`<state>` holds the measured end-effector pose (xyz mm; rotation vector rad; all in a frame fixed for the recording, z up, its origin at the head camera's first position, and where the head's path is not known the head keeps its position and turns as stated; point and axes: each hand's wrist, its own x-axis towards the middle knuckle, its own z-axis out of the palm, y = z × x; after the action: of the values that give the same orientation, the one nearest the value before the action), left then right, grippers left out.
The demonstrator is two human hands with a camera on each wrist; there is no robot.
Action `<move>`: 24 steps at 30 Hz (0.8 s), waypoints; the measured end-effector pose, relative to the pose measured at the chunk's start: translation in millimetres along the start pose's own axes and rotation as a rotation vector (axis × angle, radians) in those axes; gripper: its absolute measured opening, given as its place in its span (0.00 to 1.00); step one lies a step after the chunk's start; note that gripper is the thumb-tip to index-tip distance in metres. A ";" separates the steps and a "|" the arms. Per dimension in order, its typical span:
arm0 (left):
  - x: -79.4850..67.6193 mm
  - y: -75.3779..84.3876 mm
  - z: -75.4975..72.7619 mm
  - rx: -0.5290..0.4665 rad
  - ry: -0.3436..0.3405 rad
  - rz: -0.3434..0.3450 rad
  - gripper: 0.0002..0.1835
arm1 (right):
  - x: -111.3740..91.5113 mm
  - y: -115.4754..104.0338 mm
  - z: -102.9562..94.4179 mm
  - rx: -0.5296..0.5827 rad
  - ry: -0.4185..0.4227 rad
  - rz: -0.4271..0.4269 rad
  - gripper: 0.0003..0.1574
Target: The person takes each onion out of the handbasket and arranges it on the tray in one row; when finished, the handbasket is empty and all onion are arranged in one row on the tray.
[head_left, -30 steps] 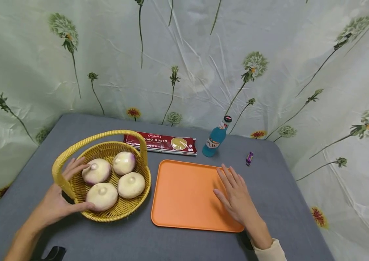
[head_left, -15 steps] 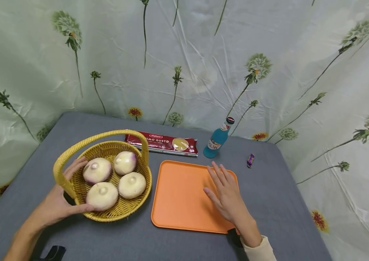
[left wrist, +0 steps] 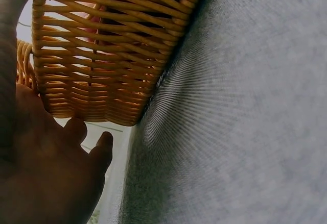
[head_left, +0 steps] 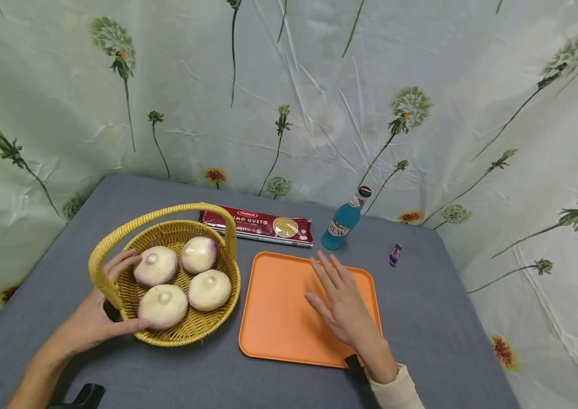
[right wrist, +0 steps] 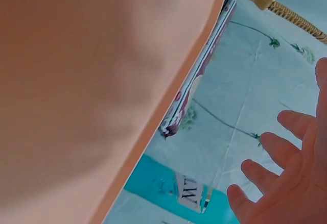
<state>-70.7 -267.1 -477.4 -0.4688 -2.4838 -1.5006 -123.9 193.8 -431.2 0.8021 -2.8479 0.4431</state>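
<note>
A yellow wicker basket (head_left: 194,332) with a tall handle stands at the left of the table, holding several round white-and-purple vegetables (head_left: 163,307) that look like turnips. My left hand (head_left: 89,318) holds the basket's left side around the foot of the handle. Its thumb and some fingertips reach over the rim, close to the vegetables; the left wrist view shows other fingers outside the woven wall (left wrist: 102,55). My right hand (head_left: 342,307) hovers with spread fingers above the right part of an orange tray (head_left: 279,307), holding nothing.
Behind the tray lies a red packet (head_left: 263,226) marked "Primo Gusto". A blue bottle (head_left: 342,226) with a dark cap stands upright beside it. Farther right lies a small purple wrapped candy (head_left: 395,255). A flower-printed curtain (head_left: 309,113) hangs behind the grey table (head_left: 192,380).
My right hand has moved left over the tray, its fingers still spread. The left hand stays at the basket, its fingertips shifting only slightly. The head view has shifted a little.
</note>
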 end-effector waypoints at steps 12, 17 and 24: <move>-1.5 -0.8 0.5 -0.002 0.007 0.003 0.60 | 17.3 -23.8 0.5 0.016 -0.018 -0.086 0.42; -0.5 0.3 0.0 -0.013 0.000 0.006 0.60 | 24.0 -36.0 3.4 0.016 -0.020 -0.137 0.42; -0.5 2.9 -1.0 -0.022 -0.004 0.000 0.59 | 35.0 -51.6 7.2 0.033 -0.036 -0.200 0.42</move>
<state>-69.2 -266.8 -474.6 -0.4760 -2.4726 -1.5298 -126.6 132.5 -417.8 1.0980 -2.7617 0.4535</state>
